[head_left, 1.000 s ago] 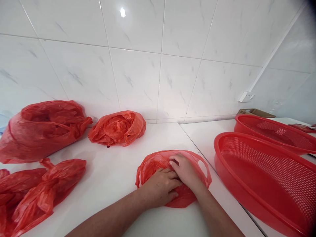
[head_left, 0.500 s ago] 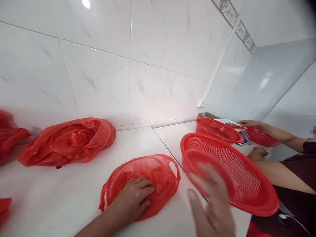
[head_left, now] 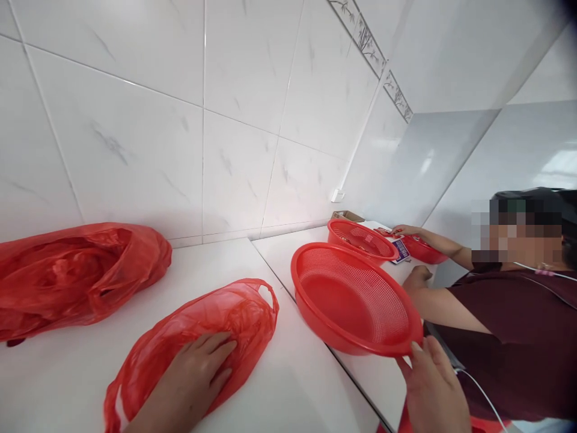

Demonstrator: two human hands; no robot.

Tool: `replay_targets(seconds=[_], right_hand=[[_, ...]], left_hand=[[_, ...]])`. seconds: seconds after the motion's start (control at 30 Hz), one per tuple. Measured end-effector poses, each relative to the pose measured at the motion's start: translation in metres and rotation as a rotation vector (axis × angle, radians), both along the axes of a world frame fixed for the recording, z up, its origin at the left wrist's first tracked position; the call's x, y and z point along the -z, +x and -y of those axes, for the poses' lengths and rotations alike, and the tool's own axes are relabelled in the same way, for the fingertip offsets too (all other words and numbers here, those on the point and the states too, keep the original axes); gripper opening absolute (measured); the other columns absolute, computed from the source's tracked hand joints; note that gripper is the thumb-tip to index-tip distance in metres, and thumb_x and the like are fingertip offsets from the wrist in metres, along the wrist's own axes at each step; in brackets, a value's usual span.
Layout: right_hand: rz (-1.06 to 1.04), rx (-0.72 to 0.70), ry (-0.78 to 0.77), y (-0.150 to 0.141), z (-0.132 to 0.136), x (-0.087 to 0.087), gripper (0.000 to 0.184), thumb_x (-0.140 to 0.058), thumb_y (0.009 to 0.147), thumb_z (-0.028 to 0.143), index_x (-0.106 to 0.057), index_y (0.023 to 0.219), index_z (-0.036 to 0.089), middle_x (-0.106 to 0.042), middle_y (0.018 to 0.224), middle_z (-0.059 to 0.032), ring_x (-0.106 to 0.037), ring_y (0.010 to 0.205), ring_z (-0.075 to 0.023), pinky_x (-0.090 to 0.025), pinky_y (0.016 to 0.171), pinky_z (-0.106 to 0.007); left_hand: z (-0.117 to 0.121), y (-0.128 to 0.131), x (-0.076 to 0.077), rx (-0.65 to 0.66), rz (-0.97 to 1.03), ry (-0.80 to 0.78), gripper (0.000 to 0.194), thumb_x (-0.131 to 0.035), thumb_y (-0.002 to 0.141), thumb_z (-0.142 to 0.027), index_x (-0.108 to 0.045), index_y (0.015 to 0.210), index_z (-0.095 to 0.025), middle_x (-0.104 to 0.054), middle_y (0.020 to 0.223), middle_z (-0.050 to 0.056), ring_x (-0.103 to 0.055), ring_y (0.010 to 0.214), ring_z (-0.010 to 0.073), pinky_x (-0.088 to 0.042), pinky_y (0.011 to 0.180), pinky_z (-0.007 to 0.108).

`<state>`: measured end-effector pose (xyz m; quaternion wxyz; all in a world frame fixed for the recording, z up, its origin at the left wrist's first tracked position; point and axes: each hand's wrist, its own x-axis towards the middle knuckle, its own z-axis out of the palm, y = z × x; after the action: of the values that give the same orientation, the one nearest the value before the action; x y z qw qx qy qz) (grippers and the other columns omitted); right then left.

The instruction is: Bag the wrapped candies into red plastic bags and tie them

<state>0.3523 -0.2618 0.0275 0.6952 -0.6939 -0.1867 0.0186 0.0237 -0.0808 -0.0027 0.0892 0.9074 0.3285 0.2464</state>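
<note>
My left hand [head_left: 193, 373] lies in the mouth of a thin red plastic bag [head_left: 255, 328], its fingers stretched over the crumpled film. The bag spreads open on the white table, with a loop handle at its far right. To the right stands a red plastic colander [head_left: 340, 297] with a perforated wall and a solid bottom; nothing shows inside. My right hand [head_left: 435, 385] grips its near right rim, the thumb beneath and the fingertips partly hidden. A second, bulkier red bag [head_left: 130, 270] rests on the table at the left.
A co-worker in a dark red shirt [head_left: 518, 343] is at the right, arms over the table. Beyond my colander are another red colander [head_left: 356, 252], a blue-and-white package [head_left: 400, 249], a red basin [head_left: 426, 252] and a cardboard box [head_left: 347, 216]. A tiled wall [head_left: 243, 162] runs behind.
My right hand has moved from in front of the colander to its near right rim and closed on it. The view has turned right, bringing in the co-worker's head. My left hand stays in the bag.
</note>
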Motion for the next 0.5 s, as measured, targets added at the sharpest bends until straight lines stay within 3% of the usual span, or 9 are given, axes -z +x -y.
replay_targets(seconds=[0.1, 0.23, 0.37, 0.5], right_hand=[[-0.123, -0.160, 0.058, -0.019, -0.019, -0.006, 0.068, -0.057, 0.077, 0.047, -0.034, 0.138, 0.028, -0.033, 0.147, -0.0055, -0.042, 0.128, -0.0254, -0.045, 0.099, -0.039], [-0.101, -0.359, -0.039, -0.016, -0.042, -0.011, 0.055, -0.062, 0.074, 0.043, -0.050, 0.124, 0.025, -0.051, 0.133, -0.0057, -0.047, 0.123, -0.0240, -0.040, 0.102, -0.039], [-0.008, -0.303, -0.112, 0.034, -0.076, -0.016, 0.047, -0.062, 0.072, 0.043, -0.055, 0.112, 0.022, -0.055, 0.125, -0.0067, -0.053, 0.113, -0.0227, -0.046, 0.091, -0.036], [0.074, -0.163, -0.197, 0.103, -0.114, -0.026, 0.054, -0.067, 0.062, 0.037, -0.054, 0.112, 0.020, -0.059, 0.116, -0.0090, -0.057, 0.103, -0.0225, -0.048, 0.082, -0.034]], left_hand=[[0.000, 0.000, -0.001, -0.016, -0.007, -0.001, 0.032, -0.050, 0.082, -0.025, -0.067, 0.109, -0.033, -0.066, 0.116, -0.001, -0.062, 0.102, 0.0268, -0.050, 0.088, 0.041], [-0.001, 0.001, 0.000, -0.015, -0.029, -0.006, 0.032, -0.051, 0.081, -0.026, -0.067, 0.109, -0.032, -0.066, 0.117, -0.001, -0.062, 0.102, 0.0277, -0.050, 0.088, 0.042], [-0.004, -0.001, 0.004, -0.012, -0.025, -0.003, 0.033, -0.051, 0.082, -0.026, -0.066, 0.110, -0.033, -0.065, 0.117, 0.000, -0.062, 0.102, 0.0273, -0.050, 0.089, 0.042], [-0.007, -0.001, 0.005, 0.004, -0.052, -0.028, 0.034, -0.053, 0.081, -0.027, -0.066, 0.111, -0.033, -0.066, 0.117, 0.001, -0.062, 0.103, 0.0265, -0.050, 0.090, 0.040]])
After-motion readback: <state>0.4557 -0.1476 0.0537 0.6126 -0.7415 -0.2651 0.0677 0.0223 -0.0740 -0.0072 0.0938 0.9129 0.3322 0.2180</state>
